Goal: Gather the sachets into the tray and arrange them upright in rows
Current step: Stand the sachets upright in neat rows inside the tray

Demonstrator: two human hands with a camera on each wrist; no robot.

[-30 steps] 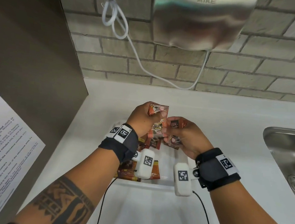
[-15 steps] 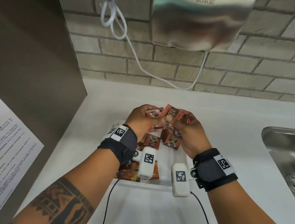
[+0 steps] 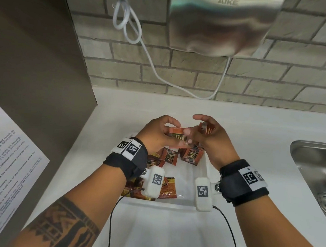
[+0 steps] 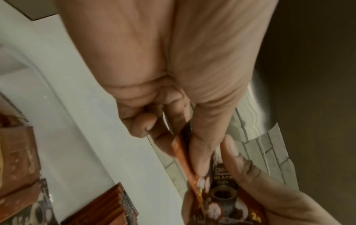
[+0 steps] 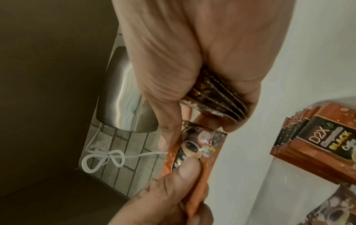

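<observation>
The left hand [image 3: 158, 134] pinches one sachet [image 3: 177, 134] above the tray [image 3: 203, 166], while the right hand [image 3: 213, 141] grips a small stack [image 5: 213, 105] and touches that sachet.

Hands now split apart: left hand [image 3: 158, 131] pinches one sachet [image 3: 177, 134] flat; right hand [image 3: 213, 141] fingers clamp the stack [image 5: 215, 105], index finger lifts clear.

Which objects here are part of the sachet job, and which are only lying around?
Part of the job:
- left hand, pinching one sachet
- right hand, gripping a stack of sachets
- white tray
- loose sachets in the tray

Only lying around:
- hand dryer
- white cable
- sink
- printed notice
</observation>
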